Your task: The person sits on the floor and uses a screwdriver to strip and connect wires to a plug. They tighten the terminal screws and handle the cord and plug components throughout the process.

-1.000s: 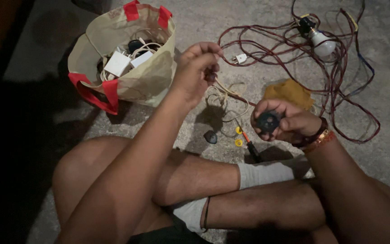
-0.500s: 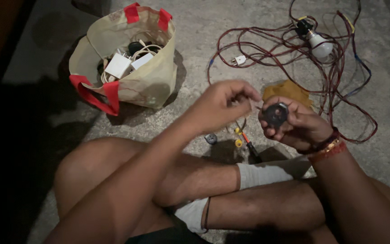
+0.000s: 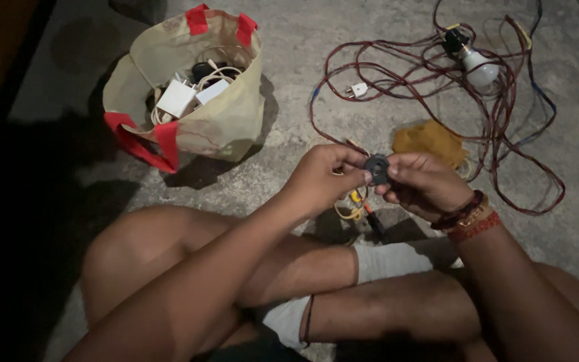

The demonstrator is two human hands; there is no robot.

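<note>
Sitting cross-legged on the floor (image 3: 383,87), the person holds a small round black part (image 3: 376,169) above the shins, between both hands. The left hand (image 3: 323,177) pinches its left edge with closed fingertips; the right hand (image 3: 423,184) cups and grips its other side. Steady work here likely calls for a firm right-hand grip while the left fingers move finely. A screwdriver (image 3: 368,213) lies just below the hands, a yellow cloth (image 3: 430,142) beyond them. Farther off lie tangled red wire (image 3: 504,141), a bulb (image 3: 480,68) and a bag (image 3: 222,124) of adapters.
</note>
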